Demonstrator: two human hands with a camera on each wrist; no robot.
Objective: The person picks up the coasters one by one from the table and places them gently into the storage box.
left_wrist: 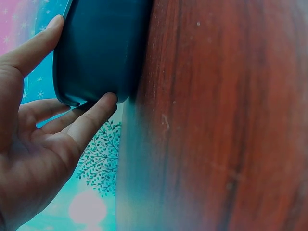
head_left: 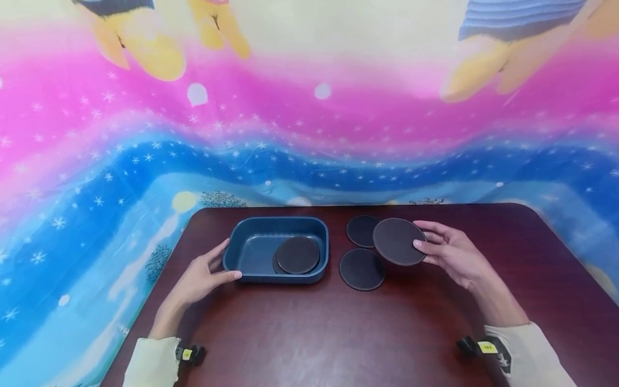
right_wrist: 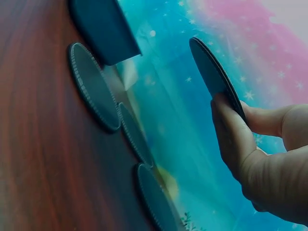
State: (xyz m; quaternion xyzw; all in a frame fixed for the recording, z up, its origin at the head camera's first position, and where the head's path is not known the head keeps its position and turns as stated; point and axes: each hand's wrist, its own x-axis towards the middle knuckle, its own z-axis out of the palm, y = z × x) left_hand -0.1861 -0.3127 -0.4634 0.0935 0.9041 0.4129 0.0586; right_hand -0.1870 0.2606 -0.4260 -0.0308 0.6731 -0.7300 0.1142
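My right hand (head_left: 452, 252) pinches a round dark coaster (head_left: 397, 242) with stitched edges between thumb and fingers, raised above the table. In the right wrist view the held coaster (right_wrist: 211, 72) is seen nearly edge-on. Three more coasters lie on the table: a front one (head_left: 361, 269), a back one (head_left: 361, 231), and a third (right_wrist: 156, 197), hidden behind the held one in the head view. My left hand (head_left: 200, 277) holds the left end of a dark blue rectangular container (head_left: 251, 278), thumb at its front rim, fingers along its side. Inside, a coaster (head_left: 297, 255) overlaps another at the right.
The brown wooden table (head_left: 309, 333) has rounded far corners. Behind it hangs a colourful cloth backdrop (head_left: 309, 129) with snowflakes. Black straps with yellow labels sit on both wrists, over pale sleeves (head_left: 537, 355).
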